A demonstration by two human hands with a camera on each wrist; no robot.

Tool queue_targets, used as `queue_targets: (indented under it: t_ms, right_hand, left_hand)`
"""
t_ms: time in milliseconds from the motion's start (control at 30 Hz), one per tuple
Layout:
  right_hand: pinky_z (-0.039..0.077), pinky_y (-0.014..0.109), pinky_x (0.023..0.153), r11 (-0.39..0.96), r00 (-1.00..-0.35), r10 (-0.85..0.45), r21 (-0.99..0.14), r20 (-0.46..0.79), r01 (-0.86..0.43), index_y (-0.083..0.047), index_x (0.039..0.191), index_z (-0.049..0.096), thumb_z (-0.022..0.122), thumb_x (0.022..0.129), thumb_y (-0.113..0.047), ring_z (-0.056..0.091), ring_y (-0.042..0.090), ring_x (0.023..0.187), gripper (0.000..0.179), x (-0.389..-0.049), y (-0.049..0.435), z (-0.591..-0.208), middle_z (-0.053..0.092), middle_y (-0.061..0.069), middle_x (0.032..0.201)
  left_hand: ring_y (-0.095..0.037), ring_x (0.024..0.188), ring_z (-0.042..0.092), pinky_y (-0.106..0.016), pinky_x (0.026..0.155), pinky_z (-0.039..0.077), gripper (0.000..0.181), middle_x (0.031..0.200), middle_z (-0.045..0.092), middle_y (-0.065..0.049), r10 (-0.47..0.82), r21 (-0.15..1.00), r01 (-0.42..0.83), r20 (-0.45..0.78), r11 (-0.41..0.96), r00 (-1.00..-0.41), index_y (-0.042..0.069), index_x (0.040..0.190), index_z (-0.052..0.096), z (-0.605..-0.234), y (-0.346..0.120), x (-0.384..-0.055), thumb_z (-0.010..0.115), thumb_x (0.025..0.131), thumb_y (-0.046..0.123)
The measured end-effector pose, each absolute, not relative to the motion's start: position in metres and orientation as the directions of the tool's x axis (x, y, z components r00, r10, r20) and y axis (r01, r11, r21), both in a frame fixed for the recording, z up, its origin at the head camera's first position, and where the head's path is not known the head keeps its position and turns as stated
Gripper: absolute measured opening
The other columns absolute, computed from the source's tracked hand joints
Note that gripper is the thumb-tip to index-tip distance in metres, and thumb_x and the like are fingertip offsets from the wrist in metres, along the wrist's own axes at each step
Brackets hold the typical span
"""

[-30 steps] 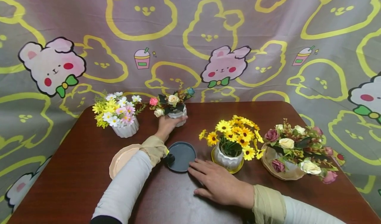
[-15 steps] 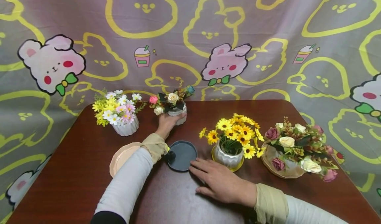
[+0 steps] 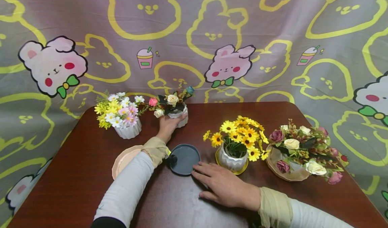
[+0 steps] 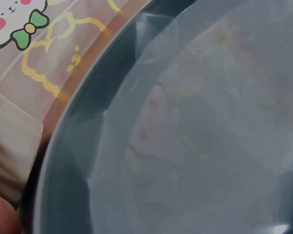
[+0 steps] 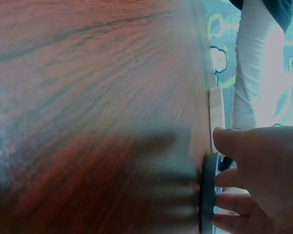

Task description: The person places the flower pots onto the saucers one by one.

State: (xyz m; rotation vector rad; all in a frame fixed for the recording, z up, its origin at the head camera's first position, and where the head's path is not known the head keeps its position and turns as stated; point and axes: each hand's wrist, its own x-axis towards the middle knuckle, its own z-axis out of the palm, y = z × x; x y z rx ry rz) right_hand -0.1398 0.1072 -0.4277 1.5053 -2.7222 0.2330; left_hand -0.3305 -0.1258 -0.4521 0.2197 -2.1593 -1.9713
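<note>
yellow sunflowers [image 3: 240, 133] in white pot [image 3: 231, 162] on yellow saucer [image 3: 244, 169]; daisies [image 3: 121, 111] in ribbed pot [image 3: 129, 131]; rabbit-print curtain [image 3: 188, 5] behind table [image 3: 75, 177].

A brown table [image 3: 75, 167] bears plates [image 3: 185, 160] and potted flowers [image 3: 122, 115].

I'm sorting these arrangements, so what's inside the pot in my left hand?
Pink, cream and teal flowers with dark leaves rise from the white pot in your left hand. The leaves and the pot's wall cover the bottom, so what holds the stems can't be seen.
</note>
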Motion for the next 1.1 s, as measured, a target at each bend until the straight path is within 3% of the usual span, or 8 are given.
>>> queue_targets:
  t_ms: [300,733,1100]
  right_hand:
    - [0.040,0.047,0.113,0.531,-0.545,-0.833,-0.133,0.095,-0.837,-0.015,0.147,0.048,0.057,0.097,-0.049,0.043,0.027,0.142,0.061,-0.141,0.110,-0.428,0.046,0.006,0.153]
    - [0.040,0.048,0.113,0.523,-0.537,-0.837,-0.131,0.104,-0.842,-0.015,0.146,0.049,0.058,0.096,-0.048,0.043,0.028,0.142,0.060,-0.145,0.112,-0.426,0.047,0.007,0.152]
    - [0.040,0.047,0.113,0.525,-0.541,-0.834,-0.148,0.105,-0.838,-0.014,0.146,0.049,0.058,0.097,-0.048,0.043,0.028,0.142,0.060,-0.142,0.112,-0.427,0.047,0.007,0.152]
  left_hand:
    - [-0.022,0.134,0.047,-0.035,0.115,0.036,0.090,0.142,0.054,-0.009,-0.234,0.991,0.061,0.089,0.123,-0.968,0.011,0.145,0.042,-0.445,-0.129,-0.330,0.089,0.071,0.031]
    - [-0.022,0.134,0.047,-0.039,0.115,0.037,0.093,0.143,0.053,-0.007,-0.204,0.955,0.101,0.161,0.278,-0.966,0.011,0.145,0.041,-0.426,-0.143,-0.317,0.088,0.070,0.040]
    - [-0.019,0.136,0.044,-0.039,0.118,0.033,0.095,0.146,0.050,-0.006,-0.180,0.959,0.110,0.160,0.261,-0.971,0.012,0.147,0.038,-0.420,-0.147,-0.305,0.088,0.071,0.038]
